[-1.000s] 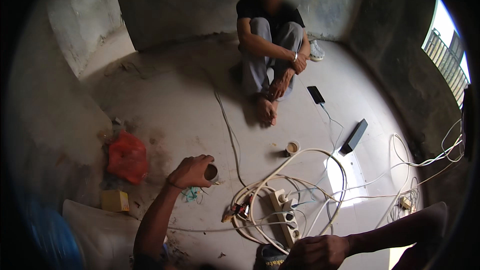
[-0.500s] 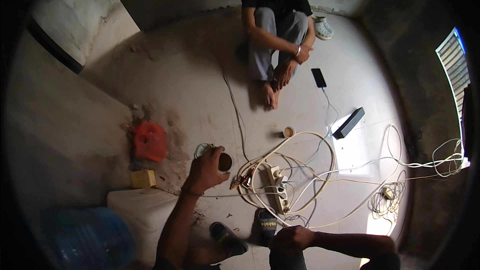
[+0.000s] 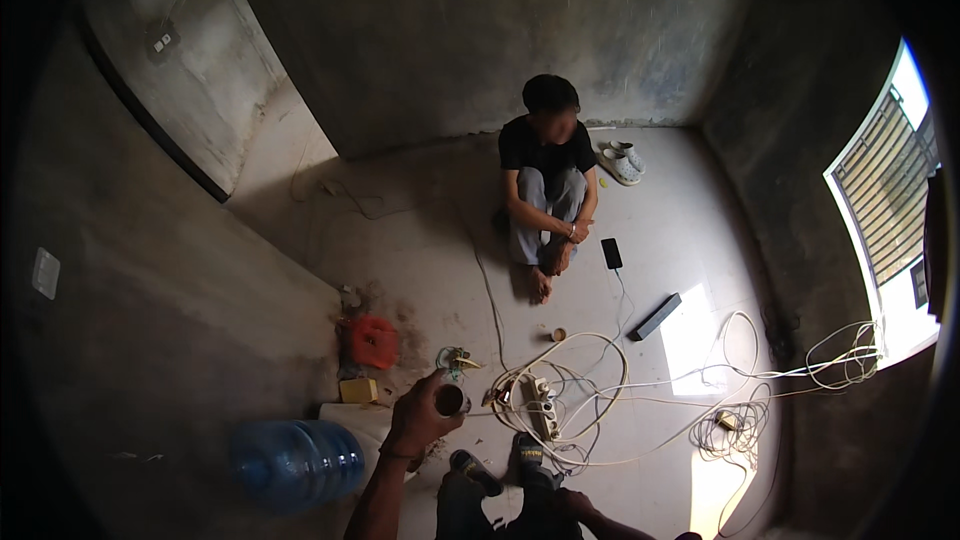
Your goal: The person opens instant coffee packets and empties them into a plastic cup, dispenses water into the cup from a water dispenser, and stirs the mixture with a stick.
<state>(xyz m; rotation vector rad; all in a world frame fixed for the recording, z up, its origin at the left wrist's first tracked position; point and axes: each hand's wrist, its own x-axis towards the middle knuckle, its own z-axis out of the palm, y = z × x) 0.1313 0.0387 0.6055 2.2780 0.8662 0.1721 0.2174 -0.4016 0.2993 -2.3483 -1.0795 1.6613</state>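
In my left hand (image 3: 422,420) is a small cup (image 3: 450,400) with a dark inside, the fingers wrapped round its side. It is held above the floor, near the white bucket-like container and the coiled cables. My right hand (image 3: 572,503) rests at my knee, dark and partly hidden, so its fingers are hard to read. Beyond the cup lies a small tangle with a green cord and a yellow piece (image 3: 460,361). A second cup (image 3: 558,335) with a light brown inside stands on the floor farther off.
A white power strip (image 3: 543,408) lies among looped cables (image 3: 622,380). A person (image 3: 548,180) sits by the far wall, near a phone (image 3: 612,253) and a black bar-shaped box (image 3: 656,317). At left are a blue water jug (image 3: 300,462), yellow box (image 3: 358,390) and red bag (image 3: 372,342).
My view has tilted up, bringing in more of the far wall and window. My left hand still holds the cup, now lower in the picture; my right hand stays by my knee.
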